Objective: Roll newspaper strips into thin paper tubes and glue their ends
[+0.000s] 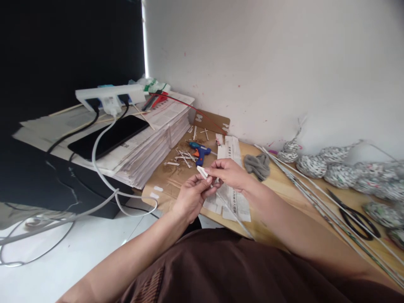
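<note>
A small folded white paper piece [202,171] is pinched between the fingertips of both hands, over the front edge of the table. My left hand [194,195] holds it from below and the left, fingers curled. My right hand [229,172] grips it from the right, thumb and fingers pressed together. A thin rolled paper strip [235,217] runs from the hands down toward the lap. Beyond the hands, a blue glue gun [202,154] lies on brown cardboard [167,176] beside scattered paper bits [185,157]. Printed paper strips [236,200] lie under the right wrist.
On the left, a paper stack [151,153] carries a black phone [109,136] and a power strip [110,93] with hanging cables. A grey cloth [257,165], long paper rods [303,189], black scissors [358,219] and woven paper balls [342,174] lie on the right.
</note>
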Tool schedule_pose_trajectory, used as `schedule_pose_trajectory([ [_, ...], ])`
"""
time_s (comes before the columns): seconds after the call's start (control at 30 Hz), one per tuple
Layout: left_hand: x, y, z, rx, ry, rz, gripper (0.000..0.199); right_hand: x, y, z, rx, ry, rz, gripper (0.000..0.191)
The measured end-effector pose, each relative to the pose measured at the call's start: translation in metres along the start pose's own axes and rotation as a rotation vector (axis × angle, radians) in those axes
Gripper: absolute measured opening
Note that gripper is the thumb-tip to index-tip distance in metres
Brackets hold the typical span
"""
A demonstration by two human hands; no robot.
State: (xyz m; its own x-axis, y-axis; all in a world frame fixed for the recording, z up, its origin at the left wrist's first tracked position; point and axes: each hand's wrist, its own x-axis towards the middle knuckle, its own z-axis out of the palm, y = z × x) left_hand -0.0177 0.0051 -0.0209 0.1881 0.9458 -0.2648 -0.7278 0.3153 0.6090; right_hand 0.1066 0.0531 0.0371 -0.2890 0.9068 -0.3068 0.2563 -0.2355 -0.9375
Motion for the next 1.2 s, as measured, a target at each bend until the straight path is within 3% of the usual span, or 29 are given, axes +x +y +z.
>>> schedule_pose_trajectory([
  [0.2, 0.002, 0.003, 0.002, -0.026, 0.002, -0.009, 0.016, 0.005, 0.003, -0.002, -0.113, 0.008, -0.071, 0.017],
  [0.4, 0.003, 0.007, 0.004, -0.056, 0.052, -0.007, 0.010, 0.004, 0.006, 0.000, -0.298, 0.039, -0.246, 0.016],
  [0.57, 0.004, 0.010, -0.001, -0.080, 0.086, 0.021, 0.002, -0.019, 0.015, 0.001, -0.515, 0.134, -0.352, 0.027],
  [0.7, 0.007, 0.013, -0.007, -0.074, 0.099, 0.006, 0.002, -0.044, 0.038, -0.001, -0.695, 0.088, -0.308, 0.028],
  [0.8, 0.009, 0.015, -0.008, -0.077, 0.129, -0.034, 0.001, -0.051, 0.051, -0.004, -0.602, 0.090, -0.245, 0.033],
  [1.0, 0.008, 0.015, -0.009, -0.093, 0.119, -0.069, 0.004, -0.048, 0.055, -0.008, 0.018, -0.241, 0.051, 0.041],
  [1.2, 0.004, 0.017, -0.010, -0.070, 0.126, -0.040, 0.005, -0.046, 0.061, -0.005, -0.006, -0.196, 0.002, 0.041],
])
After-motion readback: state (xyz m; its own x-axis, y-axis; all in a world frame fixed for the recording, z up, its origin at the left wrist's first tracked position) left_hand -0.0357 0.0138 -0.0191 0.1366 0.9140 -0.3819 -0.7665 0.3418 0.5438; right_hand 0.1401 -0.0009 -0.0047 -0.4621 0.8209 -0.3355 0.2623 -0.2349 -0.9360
